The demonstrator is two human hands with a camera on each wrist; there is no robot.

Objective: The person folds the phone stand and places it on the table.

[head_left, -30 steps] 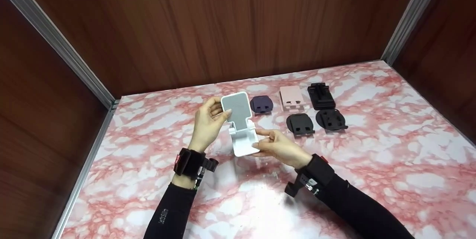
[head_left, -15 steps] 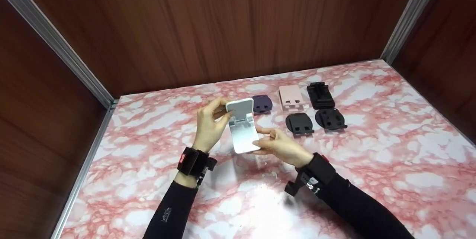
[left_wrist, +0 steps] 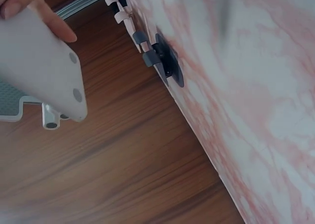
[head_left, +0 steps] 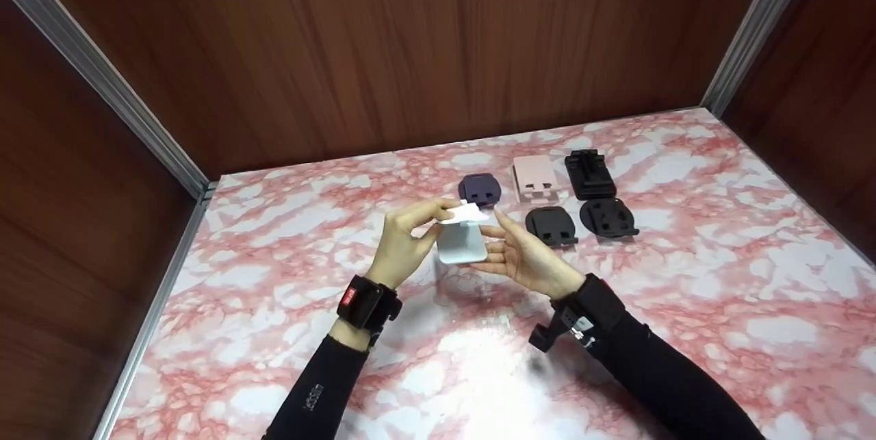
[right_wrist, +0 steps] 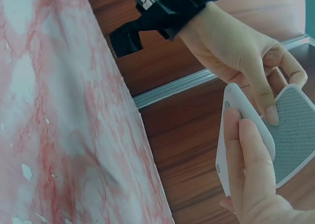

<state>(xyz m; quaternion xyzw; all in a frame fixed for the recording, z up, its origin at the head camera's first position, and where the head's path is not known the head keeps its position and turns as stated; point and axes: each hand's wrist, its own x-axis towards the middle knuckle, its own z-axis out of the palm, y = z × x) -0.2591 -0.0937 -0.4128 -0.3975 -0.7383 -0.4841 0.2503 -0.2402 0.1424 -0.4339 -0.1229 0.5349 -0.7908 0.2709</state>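
Note:
A white phone stand (head_left: pixel 463 213) with a grey textured pad (right_wrist: pixel 295 133) is held up between both hands, its two plates folded at an angle. My left hand (head_left: pixel 408 238) pinches the padded plate at its left side; in the right wrist view its thumb presses on the pad. My right hand (head_left: pixel 523 255) holds the other plate from the right, with two fingers (right_wrist: pixel 256 155) lying along its outer face. That plate's round feet (left_wrist: pixel 77 95) show in the left wrist view. Parts of the right fingers are hidden behind the stand.
Folded stands lie on the marbled table (head_left: pixel 287 241) beyond the hands: a purple one (head_left: pixel 479 189), a pink one (head_left: pixel 535 176), a black rectangular one (head_left: pixel 590 174) and two dark round ones, one (head_left: pixel 551 225) beside the other (head_left: pixel 608 217). A wood panel (head_left: pixel 410 50) borders the back.
The phone stand has tipped so its lower plate turned from facing up to edge-on. My left hand moved right with it, and the right thumb came off the lower corner up to the top.

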